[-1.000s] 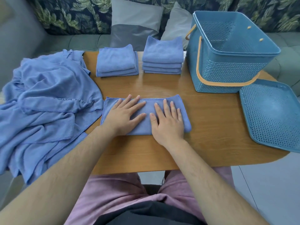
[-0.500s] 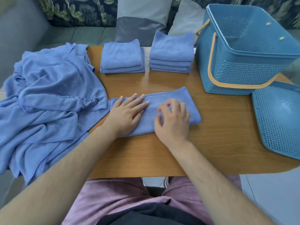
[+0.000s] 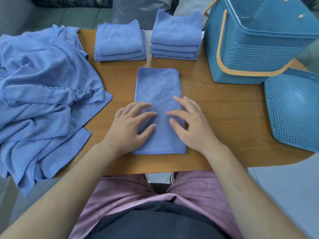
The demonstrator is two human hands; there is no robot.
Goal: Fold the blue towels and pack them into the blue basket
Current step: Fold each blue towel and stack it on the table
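Note:
A half-folded blue towel lies lengthwise on the wooden table, its long side running away from me. My left hand rests on its near left part with fingers spread. My right hand rests on its near right part, fingers also spread. Two stacks of folded blue towels stand at the back, the left stack and the right stack. The blue basket with an orange handle stands at the back right; what it holds is out of sight.
A heap of unfolded blue towels covers the table's left side and hangs over its edge. The basket's perforated blue lid lies at the right edge. Sofa cushions are behind the table.
The towel has turned from lying crosswise to lying lengthwise. Both hands turned with it and now lie on its near half.

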